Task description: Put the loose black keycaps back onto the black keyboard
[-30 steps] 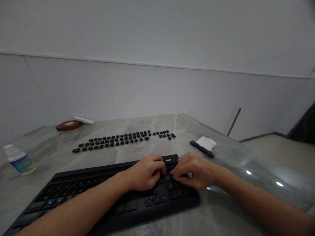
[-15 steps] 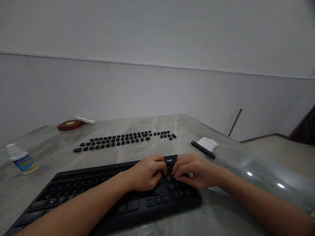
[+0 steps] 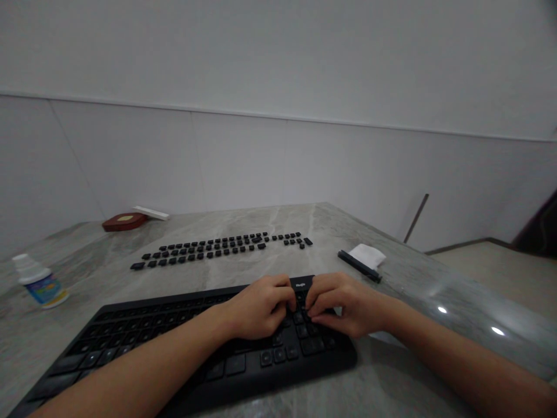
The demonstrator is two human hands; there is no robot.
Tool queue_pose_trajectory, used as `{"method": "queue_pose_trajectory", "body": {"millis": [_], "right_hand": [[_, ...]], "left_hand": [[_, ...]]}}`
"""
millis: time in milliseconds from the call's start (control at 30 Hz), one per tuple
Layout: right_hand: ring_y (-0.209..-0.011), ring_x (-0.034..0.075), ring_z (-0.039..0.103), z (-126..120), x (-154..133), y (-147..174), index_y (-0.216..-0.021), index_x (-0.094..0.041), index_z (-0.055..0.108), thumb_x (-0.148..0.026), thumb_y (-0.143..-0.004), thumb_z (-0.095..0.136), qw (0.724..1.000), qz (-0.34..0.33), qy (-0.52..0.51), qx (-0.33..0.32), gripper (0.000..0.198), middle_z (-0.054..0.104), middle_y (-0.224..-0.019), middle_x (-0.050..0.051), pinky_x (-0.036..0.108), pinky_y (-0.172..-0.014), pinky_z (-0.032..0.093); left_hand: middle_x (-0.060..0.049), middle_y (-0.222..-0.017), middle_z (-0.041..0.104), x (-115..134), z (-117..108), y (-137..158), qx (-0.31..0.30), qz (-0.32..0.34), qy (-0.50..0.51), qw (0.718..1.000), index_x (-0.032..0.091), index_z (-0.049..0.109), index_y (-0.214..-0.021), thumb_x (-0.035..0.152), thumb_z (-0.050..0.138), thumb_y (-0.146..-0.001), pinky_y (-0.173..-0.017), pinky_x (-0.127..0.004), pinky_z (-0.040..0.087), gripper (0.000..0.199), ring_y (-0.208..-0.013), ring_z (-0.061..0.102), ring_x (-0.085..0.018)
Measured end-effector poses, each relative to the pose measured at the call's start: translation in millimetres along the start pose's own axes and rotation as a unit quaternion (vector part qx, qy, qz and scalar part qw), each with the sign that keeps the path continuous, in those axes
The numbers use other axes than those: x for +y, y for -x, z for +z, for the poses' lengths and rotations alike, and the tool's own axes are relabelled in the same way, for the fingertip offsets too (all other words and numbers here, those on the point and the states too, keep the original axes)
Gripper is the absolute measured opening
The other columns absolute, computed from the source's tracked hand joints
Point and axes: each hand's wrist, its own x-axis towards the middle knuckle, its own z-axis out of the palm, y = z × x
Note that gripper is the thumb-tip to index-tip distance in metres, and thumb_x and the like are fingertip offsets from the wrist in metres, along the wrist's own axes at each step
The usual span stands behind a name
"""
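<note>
Working at the right end of the black keyboard, which lies at the table's near edge, the left hand and right hand curl fingertips together over one key (whether they pinch it, I cannot tell). A prised key could likely spring free and skitter toward the laid-out keycaps, or off the edge.

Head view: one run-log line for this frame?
left hand: on keyboard right end | right hand: same spot, fingertips meeting | loose keycaps: rows behind | bottle: far left
</note>
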Motion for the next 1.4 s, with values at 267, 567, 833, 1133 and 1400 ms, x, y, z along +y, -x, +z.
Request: {"method": "queue_pose_trajectory", "body": {"millis": [267, 567, 833, 1133, 1400], "right_hand": [[-0.081, 0.017, 0.062, -8, -1, 2, -0.084, -0.014, 0.068, -0.013, -0.08, 0.057, 0.999, 0.024, 0.011, 0.024, 0.011, 0.068, -0.094, 0.009, 0.03, -0.073, 0.051], [-0.07, 0.016, 0.059, -5, -7, -4, -0.078, -0.013, 0.068, -0.01, -0.078, 0.053, 0.999, -0.015, -0.015, 0.029, 0.015, 0.069, -0.078, 0.008, 0.03, -0.065, 0.048], [-0.065, 0.014, 0.056, 8, -5, -1, -0.072, -0.014, 0.066, -0.012, -0.073, 0.052, 1.0, 0.007, -0.021, 0.012, 0.014, 0.064, -0.072, 0.006, 0.025, -0.058, 0.045], [-0.057, 0.011, 0.052, -1, -11, -15, -0.059, -0.015, 0.059, -0.013, -0.074, 0.05, 0.997, 0.002, -0.025, -0.071, 0.017, 0.061, -0.065, 0.004, 0.022, -0.054, 0.042], [-0.057, 0.011, 0.061, 9, 21, -3, -0.06, -0.015, 0.065, -0.029, -0.089, 0.049, 0.989, 0.095, -0.111, 0.037, 0.037, 0.067, -0.063, 0.005, 0.021, -0.056, 0.045]], "left_hand": [[-0.005, -0.095, 0.057, 1, -1, 1, -0.002, -0.001, -0.014, 1.0, 0.016, 0.061, -0.088, -0.002, 0.046, -0.075, -0.08, -0.028, 0.047, 0.026, -0.085, 0.056, -0.016], [-0.006, -0.098, 0.054, 2, -2, 2, -0.005, 0.058, -0.065, 0.996, 0.022, 0.065, -0.111, -0.002, 0.045, -0.077, -0.078, -0.029, 0.046, 0.046, -0.086, 0.054, -0.017], [-0.006, -0.105, 0.055, 5, -4, 1, -0.028, 0.043, -0.058, 0.997, 0.023, 0.067, -0.11, -0.001, 0.048, -0.078, -0.083, -0.031, 0.047, 0.045, -0.091, 0.056, -0.018], [-0.008, -0.111, 0.053, 13, -6, -6, -0.072, -0.009, -0.089, 0.993, 0.024, 0.069, -0.102, 0.004, 0.05, -0.082, -0.086, -0.036, 0.048, 0.034, -0.093, 0.058, -0.02], [-0.007, -0.108, 0.054, 13, -5, -4, -0.049, -0.009, -0.086, 0.995, 0.02, 0.061, -0.104, 0.003, 0.047, -0.082, -0.086, -0.034, 0.047, 0.032, -0.095, 0.056, -0.02]]}}
